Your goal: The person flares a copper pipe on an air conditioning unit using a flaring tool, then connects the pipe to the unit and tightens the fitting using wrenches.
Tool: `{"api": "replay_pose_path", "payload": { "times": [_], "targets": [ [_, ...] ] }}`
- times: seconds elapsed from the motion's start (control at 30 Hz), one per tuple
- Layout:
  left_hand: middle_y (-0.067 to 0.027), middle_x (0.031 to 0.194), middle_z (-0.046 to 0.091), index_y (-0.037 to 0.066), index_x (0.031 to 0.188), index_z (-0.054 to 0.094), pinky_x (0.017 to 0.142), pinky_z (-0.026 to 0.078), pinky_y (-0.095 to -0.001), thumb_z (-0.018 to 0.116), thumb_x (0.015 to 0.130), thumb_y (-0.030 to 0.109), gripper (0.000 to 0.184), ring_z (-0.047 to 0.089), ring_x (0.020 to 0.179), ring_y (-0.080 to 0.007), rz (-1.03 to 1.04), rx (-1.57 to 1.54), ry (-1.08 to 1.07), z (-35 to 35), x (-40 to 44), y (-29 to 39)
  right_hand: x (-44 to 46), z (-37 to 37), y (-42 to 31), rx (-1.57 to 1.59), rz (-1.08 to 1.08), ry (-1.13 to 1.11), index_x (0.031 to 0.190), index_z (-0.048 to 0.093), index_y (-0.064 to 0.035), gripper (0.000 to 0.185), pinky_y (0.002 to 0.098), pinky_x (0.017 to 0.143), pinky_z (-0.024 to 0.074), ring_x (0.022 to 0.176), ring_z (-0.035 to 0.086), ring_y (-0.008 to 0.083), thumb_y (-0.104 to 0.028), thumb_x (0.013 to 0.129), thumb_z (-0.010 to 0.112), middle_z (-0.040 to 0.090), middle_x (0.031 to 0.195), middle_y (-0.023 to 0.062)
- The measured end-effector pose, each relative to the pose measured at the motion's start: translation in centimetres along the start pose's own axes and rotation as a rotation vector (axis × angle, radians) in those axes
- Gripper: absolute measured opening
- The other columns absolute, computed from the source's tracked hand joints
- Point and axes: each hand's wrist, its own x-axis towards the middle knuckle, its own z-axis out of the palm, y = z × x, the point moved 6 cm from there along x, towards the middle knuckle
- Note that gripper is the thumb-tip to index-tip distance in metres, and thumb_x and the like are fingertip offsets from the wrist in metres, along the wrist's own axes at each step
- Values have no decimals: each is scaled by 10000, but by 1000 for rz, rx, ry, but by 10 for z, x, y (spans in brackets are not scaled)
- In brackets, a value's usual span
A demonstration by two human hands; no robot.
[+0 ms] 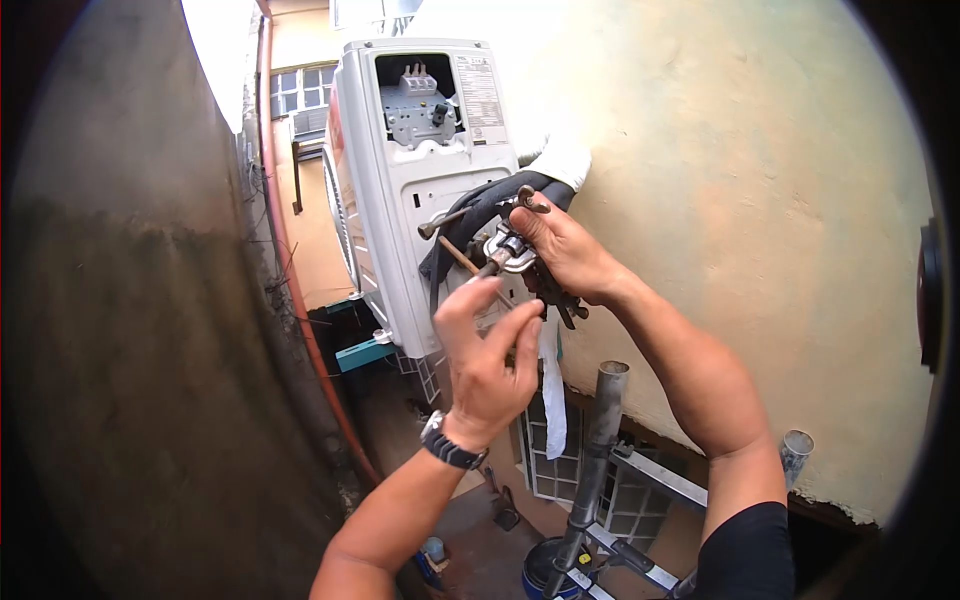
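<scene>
Right hand (pixel 572 256) closes round a metal clamp (pixel 512 252), thumb pressed on it, likely to steady it in mid-air. Left hand (pixel 487 362) just below: fingers bent and spread, blurred; contact with the clamp cannot be told. Black hose (pixel 488 203) bends above the left fingers. Air conditioner (pixel 398 240) stands beyond them, cavity exposed, perhaps for access.

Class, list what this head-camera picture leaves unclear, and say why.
Head view:
Label on the outdoor unit: print too small to read.
Left hand: blurred, so its exact contact with the metal tool is unclear.
Right hand: most fingers hidden behind it and the tool.
Black sleeve: cut off by the bottom edge.
</scene>
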Motion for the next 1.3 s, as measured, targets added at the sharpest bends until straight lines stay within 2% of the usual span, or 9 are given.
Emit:
{"api": "replay_pose_path", "payload": {
  "times": [0.13,0.2,0.27,0.4,0.5,0.77,0.93,1.17,1.3],
  "targets": [
    [-118,1104,660,-19,1405,440,775,593,-293,597,978,-29,454,665,957,-188,-766,-684,389,16,-20,-30,-5,4,-14,109,220,-22,1087,465,-96,319,258,476,455,580,542,82,-415,1103,457,601,847,24],
    [-114,1089,668,-35,1339,494,701,599,-295,577,999,2,352,695,770,-188,-1085,-1073,9,38,-22,-39,-8,-2,-9,86,260,-35,1093,463,-98,309,269,473,460,526,539,104,-407,1106,452,596,796,27],
    [-188,1026,712,-16,1222,619,758,587,-416,553,961,-20,269,724,910,-348,-477,-140,39,33,-25,-67,-10,-5,0,67,267,-52,1106,466,-100,305,268,477,459,548,544,97,-404,1108,453,592,796,22],
    [-158,1072,731,-2,1207,638,751,581,-413,597,944,4,266,724,893,-351,-537,-94,19,15,-1,-84,-9,-10,5,16,88,-32,1123,465,-88,349,268,487,473,563,557,101,-436,1100,455,577,803,13],
    [-125,1146,739,-53,1293,581,676,624,-265,610,963,-43,332,741,788,-150,-730,-296,67,12,-6,-89,-9,-9,3,33,82,-40,1118,464,-84,355,266,500,491,569,555,98,-439,1097,456,578,818,21],
    [-235,1475,489,-104,1460,355,1183,427,-444,433,983,-6,493,511,1375,-340,-1116,-1520,371,16,3,-82,-14,-7,-5,95,230,-52,1107,472,-93,340,266,498,488,585,556,97,-432,1098,455,566,827,15],
    [-145,1403,572,-43,1452,441,1141,434,-394,498,995,12,463,567,1302,-262,-1035,-1520,438,20,22,-51,-13,-5,-7,67,186,-29,1102,485,-81,331,274,521,490,643,559,87,-411,1098,471,562,843,8],
    [-67,1141,698,102,1138,715,1110,303,-423,690,950,131,191,592,1180,-307,-200,-219,65,17,28,-6,-1,-19,9,-146,-257,82,1142,510,-75,323,273,553,506,673,580,99,-394,1098,482,585,915,21],
    [-105,1310,610,72,1075,738,1047,417,-417,678,1000,213,171,553,1242,-276,-223,-165,221,-4,19,-4,-13,-8,-5,23,140,-11,1129,510,-76,293,273,517,484,628,567,97,-368,1102,490,591,869,21]
  ]
}}
